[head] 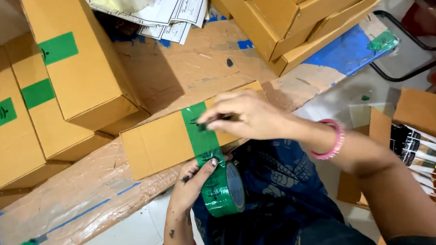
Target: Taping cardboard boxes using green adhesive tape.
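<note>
Left hand [194,182] holds tape roll [223,190] below box [178,135].

**What we count on the table**

We count one roll of green tape [223,190] at the table's [184,69] near edge and one box [168,140] being taped. At the left edge stand three sealed boxes [73,60] with green strips. At the far right corner sit about three stacked boxes [297,16]. We see two hands, left hand [194,182] and right hand [248,116].

Head camera looks steeply down, close over table [185,74].
</note>
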